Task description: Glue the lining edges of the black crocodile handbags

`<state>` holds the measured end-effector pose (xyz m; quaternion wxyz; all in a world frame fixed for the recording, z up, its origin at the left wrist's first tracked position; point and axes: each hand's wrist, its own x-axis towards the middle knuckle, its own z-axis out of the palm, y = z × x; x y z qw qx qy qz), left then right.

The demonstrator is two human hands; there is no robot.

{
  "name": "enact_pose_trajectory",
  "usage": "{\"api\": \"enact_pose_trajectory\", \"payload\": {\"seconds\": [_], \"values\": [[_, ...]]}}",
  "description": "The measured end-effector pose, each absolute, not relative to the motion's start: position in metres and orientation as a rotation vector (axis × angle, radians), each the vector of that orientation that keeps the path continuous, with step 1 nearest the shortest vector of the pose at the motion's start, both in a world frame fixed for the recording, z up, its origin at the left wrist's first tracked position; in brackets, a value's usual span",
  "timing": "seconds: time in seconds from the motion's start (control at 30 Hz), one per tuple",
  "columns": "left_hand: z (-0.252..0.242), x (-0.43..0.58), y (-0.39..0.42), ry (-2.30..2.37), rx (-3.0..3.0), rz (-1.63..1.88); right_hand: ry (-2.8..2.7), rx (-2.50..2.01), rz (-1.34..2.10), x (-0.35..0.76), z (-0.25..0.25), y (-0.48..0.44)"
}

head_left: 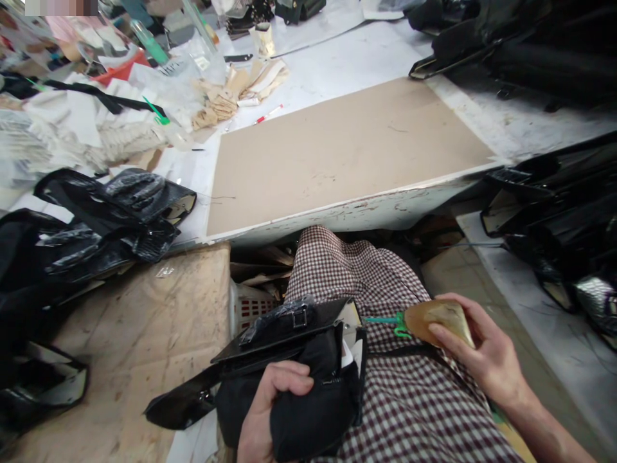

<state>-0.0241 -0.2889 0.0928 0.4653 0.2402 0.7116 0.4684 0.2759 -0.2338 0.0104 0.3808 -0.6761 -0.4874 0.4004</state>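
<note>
My left hand (pixel 272 408) grips a black handbag (pixel 308 360) over my lap, thumb on its dark fabric. A buckle shows on the bag's upper side, and its right end reveals pale inner edges. In my right hand (pixel 486 350) is a soft plastic glue bottle (pixel 436 321) of amber liquid, fingers wrapped round its body. The bottle's thin green nozzle (pixel 383 319) points left, its tip at or very near the bag's pale edge; I cannot tell whether they touch. Checked cloth (pixel 357 276) covers my lap beneath both.
A beige board (pixel 332 154) lies on the white table ahead. More black bags (pixel 110 212) are on the left, and others (pixel 554 218) on the right. A second green-nozzled bottle (pixel 176 132) lies among scraps at upper left. A plastic basket (pixel 250 305) stands below the table.
</note>
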Motion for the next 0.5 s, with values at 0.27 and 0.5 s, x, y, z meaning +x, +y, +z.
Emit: {"api": "enact_pose_trajectory", "payload": {"seconds": [0.27, 0.5], "values": [[0.081, -0.035, -0.301, 1.743, 0.675, 1.130, -1.151, -1.795, 1.392, 0.282, 0.048, -0.230], [0.088, -0.029, -0.294, 1.719, 0.555, 1.174, -1.074, -1.750, 1.618, 0.271, 0.057, -0.227]]}}
